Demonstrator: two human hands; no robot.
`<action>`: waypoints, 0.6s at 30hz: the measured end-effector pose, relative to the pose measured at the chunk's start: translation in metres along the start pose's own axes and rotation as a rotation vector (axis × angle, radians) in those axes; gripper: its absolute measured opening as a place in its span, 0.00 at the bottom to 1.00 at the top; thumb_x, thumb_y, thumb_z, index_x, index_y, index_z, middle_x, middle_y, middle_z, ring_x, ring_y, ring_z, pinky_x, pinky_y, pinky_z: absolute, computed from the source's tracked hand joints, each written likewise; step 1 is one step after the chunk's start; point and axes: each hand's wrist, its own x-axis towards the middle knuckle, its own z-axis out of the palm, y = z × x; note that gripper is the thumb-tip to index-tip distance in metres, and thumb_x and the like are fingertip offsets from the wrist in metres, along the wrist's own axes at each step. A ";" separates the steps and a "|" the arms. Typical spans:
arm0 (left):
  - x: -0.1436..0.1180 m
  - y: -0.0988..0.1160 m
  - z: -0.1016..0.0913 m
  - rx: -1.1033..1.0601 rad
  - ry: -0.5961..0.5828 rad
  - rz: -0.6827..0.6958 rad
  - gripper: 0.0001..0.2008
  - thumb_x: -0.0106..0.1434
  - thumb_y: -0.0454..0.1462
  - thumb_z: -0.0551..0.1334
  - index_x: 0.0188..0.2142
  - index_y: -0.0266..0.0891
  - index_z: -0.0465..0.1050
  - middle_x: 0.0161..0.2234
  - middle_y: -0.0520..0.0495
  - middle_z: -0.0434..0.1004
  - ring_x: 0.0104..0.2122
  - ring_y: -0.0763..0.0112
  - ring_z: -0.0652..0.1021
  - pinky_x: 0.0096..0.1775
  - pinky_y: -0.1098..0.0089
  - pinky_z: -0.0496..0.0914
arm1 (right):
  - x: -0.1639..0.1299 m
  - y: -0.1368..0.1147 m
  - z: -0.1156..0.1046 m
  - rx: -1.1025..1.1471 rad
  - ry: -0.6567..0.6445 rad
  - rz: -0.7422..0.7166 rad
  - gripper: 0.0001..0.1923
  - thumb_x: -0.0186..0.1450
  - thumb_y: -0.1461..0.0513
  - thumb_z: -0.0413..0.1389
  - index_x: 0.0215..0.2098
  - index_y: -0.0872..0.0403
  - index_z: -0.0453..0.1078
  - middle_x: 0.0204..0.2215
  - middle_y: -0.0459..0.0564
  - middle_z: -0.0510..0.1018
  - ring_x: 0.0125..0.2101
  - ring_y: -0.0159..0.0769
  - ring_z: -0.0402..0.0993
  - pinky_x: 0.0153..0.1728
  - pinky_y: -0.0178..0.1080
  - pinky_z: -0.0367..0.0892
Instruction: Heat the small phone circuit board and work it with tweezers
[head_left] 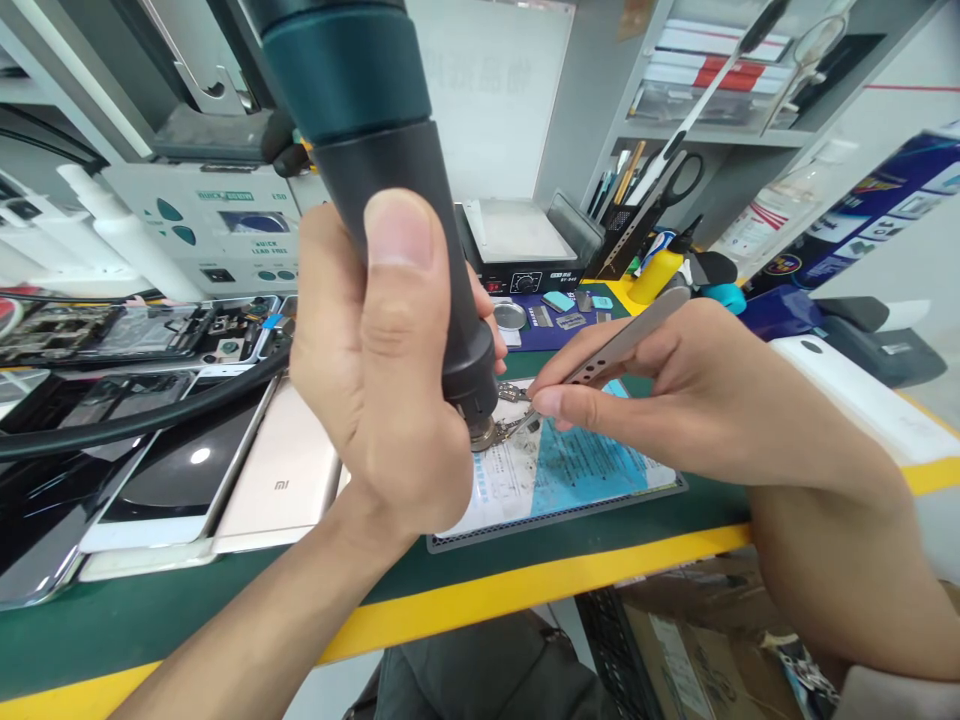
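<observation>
Two hands: both of ours are closed on tools over the green bench [225, 600].
Left hand [382, 400]: we grip the dark hot-air handle [397, 200] upright, thumb laid along its barrel, nozzle pointing down at the work.
Right hand [675, 390]: we pinch metal tweezers [607, 350] between thumb and fingers, tips reaching in just beside the nozzle.
Work: a small metal part [510, 410], partly hidden by our hands, sits on the blue-and-white mat [570, 475].
Left of us: phones [277, 480] lie face down and face up, with a black hose [135, 415] across them.
</observation>
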 end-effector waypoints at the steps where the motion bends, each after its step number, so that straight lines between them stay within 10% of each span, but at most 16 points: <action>1: 0.000 0.000 0.001 -0.010 0.015 0.018 0.24 0.72 0.56 0.53 0.39 0.38 0.74 0.24 0.49 0.65 0.18 0.66 0.71 0.19 0.62 0.65 | 0.000 0.000 0.000 -0.004 0.003 -0.004 0.12 0.67 0.58 0.62 0.28 0.54 0.78 0.31 0.48 0.81 0.27 0.34 0.74 0.24 0.35 0.65; 9: 0.003 -0.005 0.004 0.006 0.044 0.041 0.39 0.69 0.65 0.39 0.38 0.36 0.73 0.22 0.48 0.65 0.16 0.65 0.70 0.17 0.60 0.63 | 0.000 -0.002 0.000 -0.009 0.004 -0.008 0.12 0.68 0.59 0.60 0.28 0.54 0.79 0.30 0.48 0.82 0.24 0.30 0.71 0.20 0.32 0.64; 18: 0.001 -0.002 0.005 -0.044 0.078 -0.020 0.29 0.71 0.61 0.46 0.32 0.43 0.70 0.23 0.49 0.66 0.17 0.65 0.70 0.19 0.60 0.61 | -0.002 0.001 -0.004 0.010 -0.071 -0.003 0.08 0.68 0.58 0.61 0.37 0.52 0.82 0.28 0.45 0.82 0.24 0.30 0.72 0.21 0.32 0.66</action>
